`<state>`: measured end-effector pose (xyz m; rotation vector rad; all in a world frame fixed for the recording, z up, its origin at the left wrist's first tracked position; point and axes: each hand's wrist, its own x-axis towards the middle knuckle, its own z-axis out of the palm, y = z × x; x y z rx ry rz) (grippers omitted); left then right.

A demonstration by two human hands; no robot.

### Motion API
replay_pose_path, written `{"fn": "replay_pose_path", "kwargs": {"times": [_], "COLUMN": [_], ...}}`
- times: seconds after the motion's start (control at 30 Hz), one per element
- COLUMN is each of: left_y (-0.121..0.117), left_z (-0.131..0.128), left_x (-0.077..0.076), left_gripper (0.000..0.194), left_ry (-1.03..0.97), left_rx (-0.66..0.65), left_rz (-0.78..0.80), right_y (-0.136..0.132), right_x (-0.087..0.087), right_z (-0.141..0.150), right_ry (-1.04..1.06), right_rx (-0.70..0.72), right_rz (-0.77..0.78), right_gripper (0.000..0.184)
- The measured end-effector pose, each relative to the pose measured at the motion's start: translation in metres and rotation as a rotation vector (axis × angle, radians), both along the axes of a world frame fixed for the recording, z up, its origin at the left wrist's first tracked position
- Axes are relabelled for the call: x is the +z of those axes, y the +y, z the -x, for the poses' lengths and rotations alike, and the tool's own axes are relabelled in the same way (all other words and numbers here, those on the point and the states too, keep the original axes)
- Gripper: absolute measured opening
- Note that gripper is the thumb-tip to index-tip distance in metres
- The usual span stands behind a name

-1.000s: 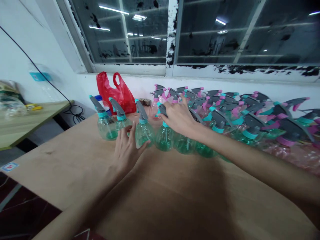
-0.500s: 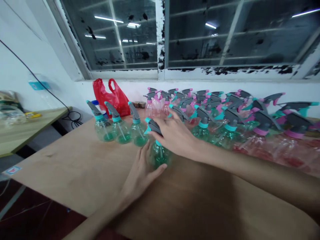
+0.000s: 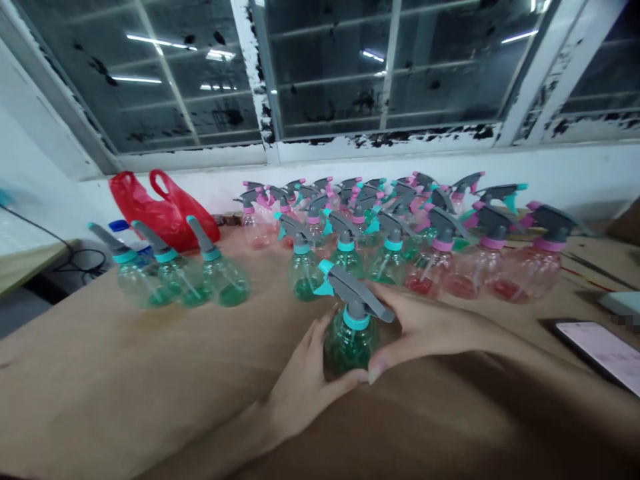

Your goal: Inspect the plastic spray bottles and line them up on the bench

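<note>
A green-tinted clear spray bottle (image 3: 351,347) with a grey and turquoise trigger head stands upright between my two hands. My left hand (image 3: 307,383) curves round its left side, thumb across the front. From the right, my right hand (image 3: 430,323) wraps the bottle, its thumb tip meeting the left thumb at the front. The right fingers pass behind the bottle and are partly hidden. The nozzle points left. Just behind is a row of spray bottles, green ones (image 3: 305,270) to the left and pink-red ones (image 3: 465,273) to the right.
Three green spray bottles (image 3: 227,283) stand apart at the left, near a red plastic bag (image 3: 170,210) and a blue-capped bottle (image 3: 119,227). More sprayers fill the back by the window wall. A phone (image 3: 600,347) lies at the right on the wooden table (image 3: 125,373).
My right hand has moved from the sprayer head down to the bottle's right side. The head now shows uncovered. My view has swung right, bringing the phone into sight.
</note>
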<state>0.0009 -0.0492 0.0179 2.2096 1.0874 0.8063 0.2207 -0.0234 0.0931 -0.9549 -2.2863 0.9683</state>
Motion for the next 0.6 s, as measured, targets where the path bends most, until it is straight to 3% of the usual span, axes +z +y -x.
{"fn": "replay_pose_path", "kwargs": {"times": [0.07, 0.17, 0.37, 0.6], "left_y": [0.004, 0.008, 0.020, 0.045], "left_z": [-0.014, -0.034, -0.062, -0.041], "left_x": [-0.002, -0.005, -0.008, -0.014], "left_gripper": [0.076, 0.081, 0.083, 0.100], "left_ry": [0.002, 0.016, 0.042, 0.324], "left_rx": [-0.042, -0.094, -0.182, -0.263], "left_rz": [-0.001, 0.001, -0.068, -0.230], "right_y": [0.002, 0.000, -0.003, 0.002], "right_x": [-0.014, -0.025, -0.023, -0.027], "right_z": [-0.010, -0.014, -0.014, -0.019], "right_ry": [0.138, 0.303, 0.430, 0.369], "right_rx": [0.005, -0.105, -0.314, -0.346], "right_rz": [0.026, 0.001, -0.093, -0.175], "right_gripper": [0.075, 0.064, 0.031, 0.018]}}
